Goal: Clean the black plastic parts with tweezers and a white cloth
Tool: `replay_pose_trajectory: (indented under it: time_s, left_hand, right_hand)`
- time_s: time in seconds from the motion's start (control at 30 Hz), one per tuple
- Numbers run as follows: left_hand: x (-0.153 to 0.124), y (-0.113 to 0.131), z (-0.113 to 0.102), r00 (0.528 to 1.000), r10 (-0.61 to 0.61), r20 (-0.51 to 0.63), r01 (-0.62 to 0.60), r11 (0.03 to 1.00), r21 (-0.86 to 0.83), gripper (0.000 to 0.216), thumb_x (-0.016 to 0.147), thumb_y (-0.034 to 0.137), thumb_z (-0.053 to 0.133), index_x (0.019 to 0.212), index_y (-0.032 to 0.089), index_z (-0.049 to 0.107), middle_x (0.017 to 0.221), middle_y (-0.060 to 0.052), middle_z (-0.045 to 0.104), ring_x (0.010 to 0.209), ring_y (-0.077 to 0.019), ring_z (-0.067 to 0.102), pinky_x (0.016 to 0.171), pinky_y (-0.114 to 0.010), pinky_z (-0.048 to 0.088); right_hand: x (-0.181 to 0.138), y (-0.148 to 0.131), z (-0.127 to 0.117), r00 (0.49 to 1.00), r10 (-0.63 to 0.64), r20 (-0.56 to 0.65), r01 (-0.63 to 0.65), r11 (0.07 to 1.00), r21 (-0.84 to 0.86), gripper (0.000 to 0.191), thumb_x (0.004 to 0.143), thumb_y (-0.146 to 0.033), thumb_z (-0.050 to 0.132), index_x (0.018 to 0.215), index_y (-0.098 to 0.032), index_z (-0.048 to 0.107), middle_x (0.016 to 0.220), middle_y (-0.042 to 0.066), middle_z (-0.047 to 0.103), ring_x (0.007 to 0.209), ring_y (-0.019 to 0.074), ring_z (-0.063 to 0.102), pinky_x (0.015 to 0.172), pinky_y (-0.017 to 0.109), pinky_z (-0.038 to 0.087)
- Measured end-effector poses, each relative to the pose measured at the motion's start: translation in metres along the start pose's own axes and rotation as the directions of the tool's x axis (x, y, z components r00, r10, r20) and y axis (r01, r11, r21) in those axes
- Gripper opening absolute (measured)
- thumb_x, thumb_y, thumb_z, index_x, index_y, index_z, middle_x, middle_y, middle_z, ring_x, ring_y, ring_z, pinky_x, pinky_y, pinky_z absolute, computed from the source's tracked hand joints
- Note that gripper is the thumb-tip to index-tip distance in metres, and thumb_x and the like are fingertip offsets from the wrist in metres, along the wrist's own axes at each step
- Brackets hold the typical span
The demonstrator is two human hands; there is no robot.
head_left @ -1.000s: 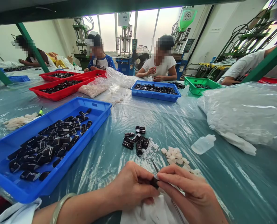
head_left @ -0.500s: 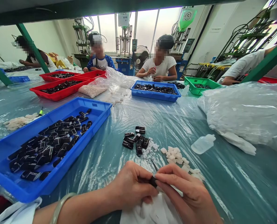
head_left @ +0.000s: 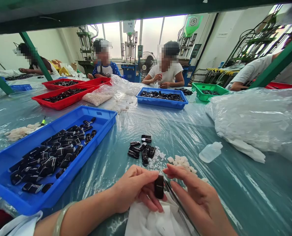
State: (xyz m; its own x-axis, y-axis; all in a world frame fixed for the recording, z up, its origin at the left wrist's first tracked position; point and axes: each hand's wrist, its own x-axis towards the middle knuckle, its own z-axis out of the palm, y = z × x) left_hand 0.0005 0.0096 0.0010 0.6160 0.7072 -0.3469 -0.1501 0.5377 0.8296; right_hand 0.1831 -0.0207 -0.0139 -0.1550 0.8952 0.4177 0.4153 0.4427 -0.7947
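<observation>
My left hand point(head_left: 138, 188) grips a small black flat piece point(head_left: 159, 187) between thumb and fingers, its broad face toward me with a short pale mark on it. Close to its right side is my right hand point(head_left: 195, 196), thumb and forefinger spread and off the piece. A pair of metal tweezers point(head_left: 176, 196) runs along the right palm, tucked in that hand, tip pointing up and away. Under both hands lies a white cloth point(head_left: 146, 218). Just beyond sit several similar black pieces point(head_left: 143, 149) beside white crumbs point(head_left: 158, 159) and a pile of whitish scraps point(head_left: 181, 162).
A large blue tray point(head_left: 104, 113) of black pieces stands at left. A translucent squeeze bottle point(head_left: 210, 152) lies at right, near a big clear plastic bag point(head_left: 256, 118). Farther off are red trays point(head_left: 54, 105), another blue tray point(head_left: 160, 104), a green tray point(head_left: 209, 88) and seated co-workers point(head_left: 165, 68).
The black piece has been turned so its broad face shows. My right fingers have let go of it and moved slightly apart, and more of the tweezers now shows.
</observation>
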Motion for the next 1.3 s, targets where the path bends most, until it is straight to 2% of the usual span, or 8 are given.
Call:
replay_pose_trajectory:
  time_s: [0.27, 0.43, 0.5, 0.6, 0.73, 0.97, 1.17, 1.3]
  left_hand:
    - [0.002, -0.002, -0.002, 0.997, -0.071, 0.008, 0.071, 0.996, -0.047, 0.061, 0.079, 0.059, 0.041, 0.075, 0.004, 0.067, 0.069, -0.014, 0.066, 0.051, -0.0161, 0.065, 0.045, -0.019, 0.048]
    - [-0.005, 0.004, -0.001, 0.995, 0.067, -0.069, -0.048, 0.968, 0.246, 0.034, 0.071, 0.041, 0.061, 0.067, 0.008, 0.065, 0.063, -0.006, 0.062, 0.051, -0.0126, 0.059, 0.047, -0.019, 0.044]
    - [-0.012, 0.012, -0.001, 0.975, 0.207, -0.076, -0.145, 0.861, 0.487, 0.026, 0.073, 0.033, 0.058, 0.061, 0.01, 0.062, 0.053, 0.0, 0.053, 0.049, -0.0093, 0.051, 0.047, -0.018, 0.038]
    - [-0.029, 0.028, -0.004, 0.878, 0.478, -0.026, -0.225, 0.461, 0.859, 0.027, 0.078, 0.023, 0.051, 0.055, 0.013, 0.059, 0.047, 0.003, 0.046, 0.047, -0.0072, 0.041, 0.048, -0.02, 0.03]
    - [-0.062, 0.048, -0.018, 0.737, 0.665, -0.122, 0.087, 0.086, 0.993, 0.026, 0.082, 0.025, 0.046, 0.068, 0.018, 0.066, 0.063, -0.003, 0.062, 0.06, -0.0138, 0.055, 0.059, -0.023, 0.037]
    - [-0.118, 0.063, -0.068, 0.497, 0.716, -0.491, 0.698, 0.007, 0.716, 0.032, 0.085, 0.035, 0.039, 0.084, 0.021, 0.068, 0.08, -0.008, 0.069, 0.081, -0.0243, 0.063, 0.066, -0.028, 0.042]
    - [-0.111, 0.06, -0.069, 0.515, 0.693, -0.504, 0.726, -0.039, 0.687, 0.036, 0.087, 0.036, 0.034, 0.088, 0.016, 0.064, 0.08, -0.011, 0.067, 0.075, -0.0273, 0.062, 0.061, -0.031, 0.04]
    - [-0.08, 0.052, -0.041, 0.672, 0.65, -0.356, 0.529, -0.085, 0.844, 0.033, 0.089, 0.028, 0.033, 0.097, 0.016, 0.062, 0.094, -0.013, 0.066, 0.093, -0.028, 0.06, 0.075, -0.035, 0.042]
  right_hand:
    - [0.005, -0.003, -0.002, 0.999, 0.024, -0.021, -0.025, 0.999, -0.032, 0.022, 0.084, -0.023, 0.052, 0.102, -0.027, 0.063, 0.095, 0.001, 0.07, 0.086, 0.0135, 0.066, 0.076, 0.02, 0.053]
    - [0.005, 0.002, 0.0, 1.0, -0.003, -0.029, -0.001, 0.99, -0.138, 0.021, 0.084, -0.029, 0.052, 0.1, -0.026, 0.065, 0.095, 0.002, 0.071, 0.088, 0.0167, 0.066, 0.08, 0.026, 0.054]
    - [0.005, 0.006, 0.0, 0.999, -0.026, -0.03, 0.019, 0.982, -0.189, 0.021, 0.083, -0.031, 0.053, 0.099, -0.026, 0.066, 0.096, 0.003, 0.071, 0.089, 0.0183, 0.066, 0.081, 0.028, 0.054]
    - [0.006, 0.013, -0.001, 0.997, -0.072, -0.022, 0.065, 0.967, -0.245, 0.023, 0.082, -0.035, 0.054, 0.096, -0.025, 0.068, 0.097, 0.004, 0.071, 0.088, 0.021, 0.067, 0.081, 0.032, 0.054]
    - [0.008, 0.019, -0.001, 0.989, -0.148, -0.022, 0.136, 0.949, -0.286, 0.023, 0.079, -0.038, 0.056, 0.09, -0.024, 0.07, 0.094, 0.005, 0.072, 0.084, 0.0235, 0.068, 0.074, 0.032, 0.057]
    - [0.008, 0.011, 0.0, 0.989, -0.145, 0.041, 0.151, 0.955, -0.255, 0.02, 0.081, -0.032, 0.055, 0.092, -0.023, 0.07, 0.092, 0.006, 0.072, 0.085, 0.0223, 0.068, 0.07, 0.026, 0.058]
    - [0.008, 0.002, 0.0, 0.998, -0.049, 0.047, 0.058, 0.978, -0.198, 0.02, 0.082, -0.032, 0.055, 0.092, -0.022, 0.07, 0.091, 0.006, 0.072, 0.084, 0.0218, 0.068, 0.063, 0.023, 0.058]
    - [0.009, -0.003, 0.001, 0.998, -0.061, 0.034, 0.066, 0.982, -0.176, 0.02, 0.082, -0.032, 0.055, 0.088, -0.022, 0.07, 0.088, 0.006, 0.072, 0.082, 0.0214, 0.068, 0.058, 0.022, 0.057]
